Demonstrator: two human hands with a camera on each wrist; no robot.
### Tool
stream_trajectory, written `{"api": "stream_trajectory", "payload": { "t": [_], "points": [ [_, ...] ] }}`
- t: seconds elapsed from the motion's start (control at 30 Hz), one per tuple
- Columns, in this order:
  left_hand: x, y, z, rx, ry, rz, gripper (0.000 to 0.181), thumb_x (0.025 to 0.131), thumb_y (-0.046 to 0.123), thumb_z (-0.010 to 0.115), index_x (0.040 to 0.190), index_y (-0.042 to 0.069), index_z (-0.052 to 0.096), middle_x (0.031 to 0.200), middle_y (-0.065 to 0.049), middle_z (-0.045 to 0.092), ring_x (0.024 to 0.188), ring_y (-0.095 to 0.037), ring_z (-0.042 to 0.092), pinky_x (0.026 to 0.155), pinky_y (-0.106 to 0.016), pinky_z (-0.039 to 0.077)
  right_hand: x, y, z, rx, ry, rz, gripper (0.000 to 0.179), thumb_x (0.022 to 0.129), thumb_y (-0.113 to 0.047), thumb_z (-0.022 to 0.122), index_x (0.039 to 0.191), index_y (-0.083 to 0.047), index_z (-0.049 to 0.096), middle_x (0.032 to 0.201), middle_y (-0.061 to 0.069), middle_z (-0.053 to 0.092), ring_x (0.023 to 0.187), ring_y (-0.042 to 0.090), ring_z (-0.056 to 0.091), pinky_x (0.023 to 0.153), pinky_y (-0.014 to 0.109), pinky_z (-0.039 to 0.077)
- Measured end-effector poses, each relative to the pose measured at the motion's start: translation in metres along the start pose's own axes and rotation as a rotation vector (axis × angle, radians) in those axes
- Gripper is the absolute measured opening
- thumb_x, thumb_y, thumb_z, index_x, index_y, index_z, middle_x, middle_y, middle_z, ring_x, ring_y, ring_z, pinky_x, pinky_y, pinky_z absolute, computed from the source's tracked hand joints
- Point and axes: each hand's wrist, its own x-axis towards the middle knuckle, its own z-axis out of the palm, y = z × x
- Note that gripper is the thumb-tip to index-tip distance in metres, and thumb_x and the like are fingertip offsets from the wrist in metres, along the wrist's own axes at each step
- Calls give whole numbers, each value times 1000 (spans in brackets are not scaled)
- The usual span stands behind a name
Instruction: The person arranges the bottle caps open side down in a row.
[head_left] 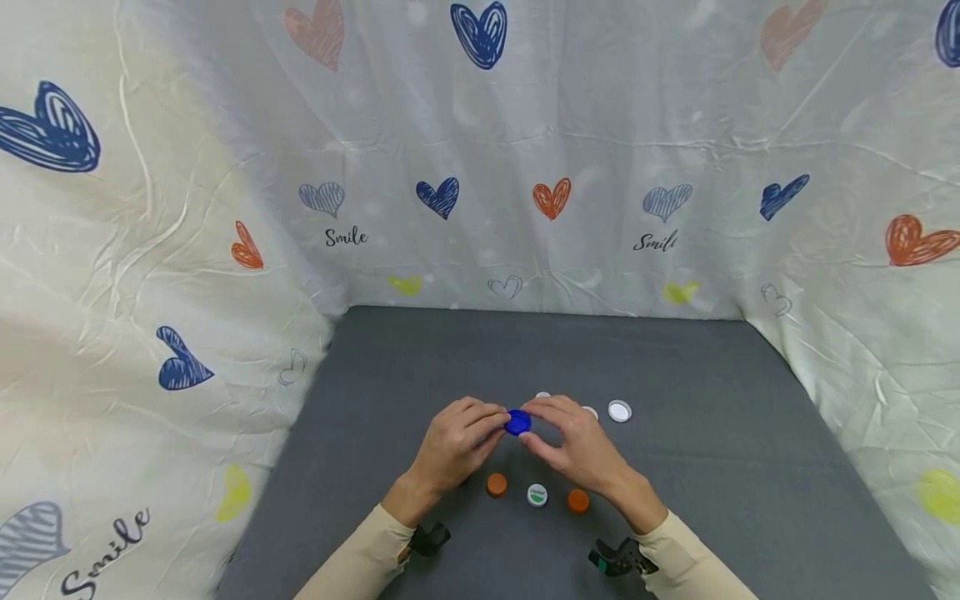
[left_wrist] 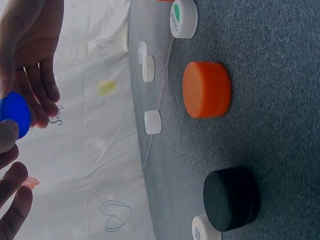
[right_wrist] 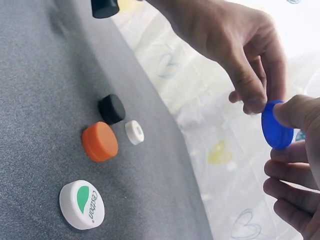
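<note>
Both hands meet over the dark table around a blue plastic cap (head_left: 517, 422). My left hand (head_left: 456, 443) pinches its left edge between thumb and fingertips, while the thumb and fingers of my right hand (head_left: 581, 450) grip it from the other side. In the right wrist view, the blue cap (right_wrist: 276, 126) is tilted, with the right thumb on its face. Below the hands lie an orange cap (head_left: 497, 485), a white cap with green print (head_left: 537, 496) and a second orange cap (head_left: 577, 501).
Beyond the right hand lies a white cap (head_left: 619, 411), with two more white caps partly covered by that hand. A black cap (left_wrist: 231, 199) and another white cap (left_wrist: 205, 229) show in the left wrist view. A heart-print curtain (head_left: 480, 125) hangs around the table (head_left: 675, 358).
</note>
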Motion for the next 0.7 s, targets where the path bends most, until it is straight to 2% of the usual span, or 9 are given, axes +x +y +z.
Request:
{"api": "stream_trajectory", "payload": {
  "t": [0.1,0.17,0.43,0.57,0.7],
  "points": [
    [0,0,1,-47,17,-20,31,78,11,86,107,9,77,105,-2,74,93,-14,66,82,-28,56,0,0,-2,7,16,0,34,93,-35,73,122,-18,71,120,-7,68,115,12,63,95,40,55],
    [-1,1,2,-98,26,-62,29,80,11,84,108,8,76,105,-2,74,94,-14,66,83,-27,56,0,0,-3,15,32,-3,34,92,-33,73,122,-17,71,121,-5,68,115,13,63,94,40,55],
    [-1,2,4,-311,55,-313,9,89,12,75,98,13,75,92,4,72,80,-7,63,68,-27,57,2,2,-4,7,77,-11,38,88,-29,79,123,-17,71,122,-1,69,113,14,63,92,41,55],
    [-1,3,5,-497,41,-447,6,93,16,72,98,14,75,91,1,74,76,-10,68,67,-31,59,4,1,-5,10,79,-21,40,86,-25,80,123,-14,71,122,0,68,113,17,63,92,42,56],
    [-3,3,5,-715,-10,-608,7,93,17,72,99,14,76,90,-4,75,74,-14,69,66,-34,60,5,0,-5,9,83,-15,42,85,-26,81,124,-15,70,124,-1,67,114,15,62,93,39,56]
  ]
}}
